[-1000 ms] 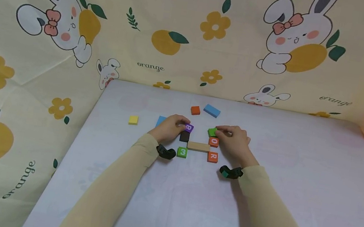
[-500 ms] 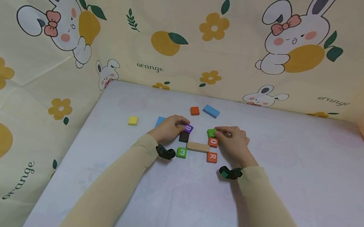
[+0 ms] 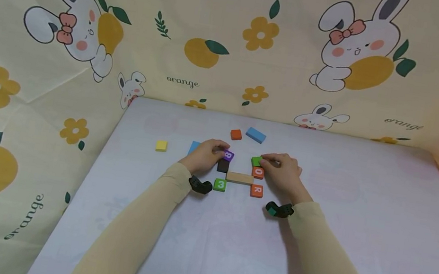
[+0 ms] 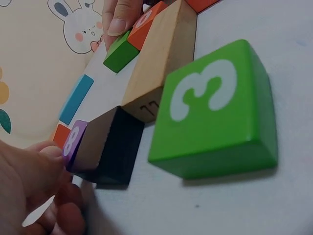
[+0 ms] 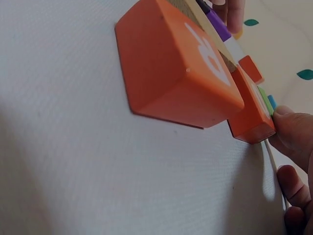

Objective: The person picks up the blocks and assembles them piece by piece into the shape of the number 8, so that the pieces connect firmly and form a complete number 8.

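My left hand (image 3: 204, 156) pinches a purple block marked 8 (image 3: 229, 156) between thumb and fingers. This block lies against the far end of a black block (image 4: 108, 147). Opposite, my right hand (image 3: 285, 172) pinches a plain-topped green block (image 3: 256, 161) at the far side of an orange block marked 0 or O (image 3: 258, 173). A bare wooden bar (image 3: 239, 178) spans the gap between the two rows. Closer to me lie a green block marked 3 (image 4: 212, 107) on the left and an orange block marked R (image 5: 171, 63) on the right.
Beyond the hands are an orange block (image 3: 236, 134) and a long blue block (image 3: 256, 135). A yellow block (image 3: 161, 146) lies to the left. Another blue block (image 3: 194, 146) is partly hidden behind my left hand. A patterned cloth (image 3: 221, 70) rises behind the white table (image 3: 210, 250).
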`<state>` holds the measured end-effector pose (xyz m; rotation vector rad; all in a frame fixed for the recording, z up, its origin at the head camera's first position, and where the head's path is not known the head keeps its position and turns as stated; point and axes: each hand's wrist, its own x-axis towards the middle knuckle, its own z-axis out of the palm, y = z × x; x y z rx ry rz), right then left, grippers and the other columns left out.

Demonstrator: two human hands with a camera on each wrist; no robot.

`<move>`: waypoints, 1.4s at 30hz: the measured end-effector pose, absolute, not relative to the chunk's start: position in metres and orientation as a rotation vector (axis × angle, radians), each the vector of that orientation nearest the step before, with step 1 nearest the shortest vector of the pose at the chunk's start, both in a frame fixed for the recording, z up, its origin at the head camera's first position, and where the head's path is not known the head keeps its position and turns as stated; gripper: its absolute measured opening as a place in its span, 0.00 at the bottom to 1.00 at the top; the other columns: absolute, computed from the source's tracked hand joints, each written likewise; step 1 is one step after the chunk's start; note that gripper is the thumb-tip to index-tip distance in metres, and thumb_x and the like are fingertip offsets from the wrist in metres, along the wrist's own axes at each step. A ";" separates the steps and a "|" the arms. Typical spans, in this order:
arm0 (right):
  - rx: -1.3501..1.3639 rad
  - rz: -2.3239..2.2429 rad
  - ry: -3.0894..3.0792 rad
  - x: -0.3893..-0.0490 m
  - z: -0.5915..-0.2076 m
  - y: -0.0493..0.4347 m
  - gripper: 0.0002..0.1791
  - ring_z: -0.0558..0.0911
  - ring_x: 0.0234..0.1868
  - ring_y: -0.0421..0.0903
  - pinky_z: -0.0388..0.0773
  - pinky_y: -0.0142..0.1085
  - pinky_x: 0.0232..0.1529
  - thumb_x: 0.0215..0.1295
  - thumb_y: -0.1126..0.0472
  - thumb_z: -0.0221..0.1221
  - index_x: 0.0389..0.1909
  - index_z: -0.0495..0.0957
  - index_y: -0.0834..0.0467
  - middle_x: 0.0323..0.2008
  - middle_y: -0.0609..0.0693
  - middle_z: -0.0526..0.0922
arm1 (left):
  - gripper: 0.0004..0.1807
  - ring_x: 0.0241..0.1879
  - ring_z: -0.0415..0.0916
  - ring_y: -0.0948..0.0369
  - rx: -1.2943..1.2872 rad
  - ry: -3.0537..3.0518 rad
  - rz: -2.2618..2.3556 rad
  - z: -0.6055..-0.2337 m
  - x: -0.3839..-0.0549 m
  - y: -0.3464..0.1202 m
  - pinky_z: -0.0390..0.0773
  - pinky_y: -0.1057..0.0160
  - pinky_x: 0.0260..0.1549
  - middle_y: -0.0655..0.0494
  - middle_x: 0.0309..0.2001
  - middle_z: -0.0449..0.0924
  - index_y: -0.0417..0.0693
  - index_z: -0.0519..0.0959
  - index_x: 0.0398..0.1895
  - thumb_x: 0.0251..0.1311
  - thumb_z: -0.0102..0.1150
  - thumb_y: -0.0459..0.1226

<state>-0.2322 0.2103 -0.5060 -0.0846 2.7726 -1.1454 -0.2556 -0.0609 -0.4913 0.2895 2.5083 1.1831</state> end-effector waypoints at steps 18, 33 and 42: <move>-0.085 -1.140 2.776 -0.229 -0.506 0.212 0.22 0.59 0.62 0.60 0.40 0.60 0.58 0.67 0.41 0.56 0.55 0.80 0.49 0.58 0.54 0.70 | 0.27 0.41 0.67 0.56 0.105 2.732 1.359 -0.489 -0.222 -0.122 0.71 0.59 0.38 0.53 0.58 0.68 0.49 0.69 0.63 0.63 0.62 0.44; -0.059 -1.144 2.775 -0.232 -0.511 0.211 0.23 0.59 0.61 0.59 0.40 0.59 0.57 0.66 0.40 0.56 0.55 0.80 0.48 0.58 0.52 0.71 | 0.28 0.41 0.65 0.57 0.009 2.649 1.454 -0.511 -0.214 -0.135 0.68 0.59 0.37 0.54 0.47 0.71 0.47 0.71 0.58 0.57 0.67 0.46; -0.058 -1.145 2.782 -0.232 -0.511 0.209 0.23 0.59 0.61 0.58 0.41 0.58 0.57 0.66 0.40 0.57 0.55 0.81 0.47 0.57 0.52 0.71 | 0.28 0.44 0.66 0.56 -0.027 2.665 1.443 -0.511 -0.215 -0.133 0.69 0.57 0.42 0.54 0.48 0.71 0.47 0.71 0.58 0.58 0.67 0.48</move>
